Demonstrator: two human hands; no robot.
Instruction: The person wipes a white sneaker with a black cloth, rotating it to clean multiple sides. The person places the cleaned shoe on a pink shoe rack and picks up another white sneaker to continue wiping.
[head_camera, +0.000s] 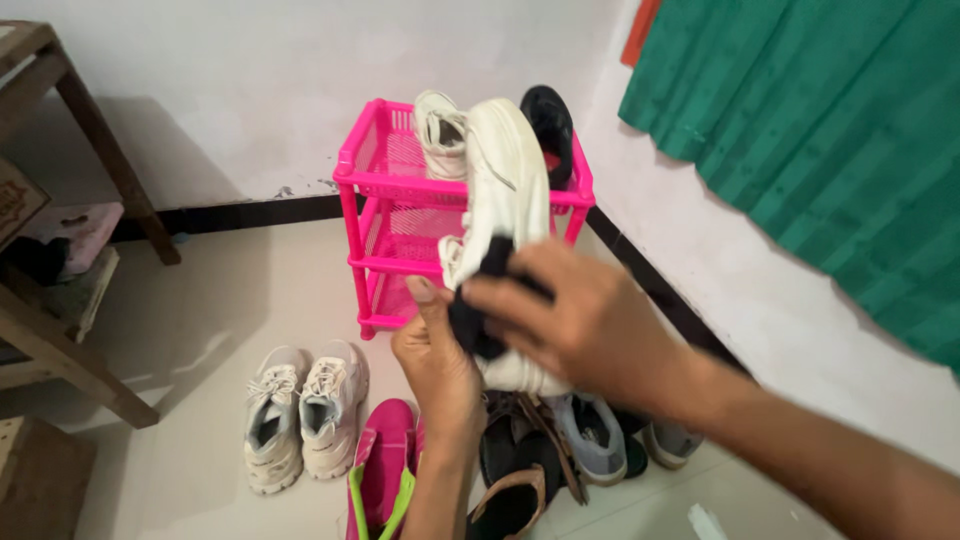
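Above a tiled floor, I hold a white sneaker (505, 190) upright before the pink plastic rack (380, 170) — my left hand (437, 365) clasps its heel end from below, my right hand (590, 325) presses a black cloth (480, 300) closed against its side. Shoes on the floor (300, 410) sit below.

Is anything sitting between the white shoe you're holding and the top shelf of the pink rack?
Both hands, left hand and right hand, hold the white shoe in front of the pink rack. Nothing visible lies between them, but a white sneaker and a black shoe already occupy the top shelf's right part.
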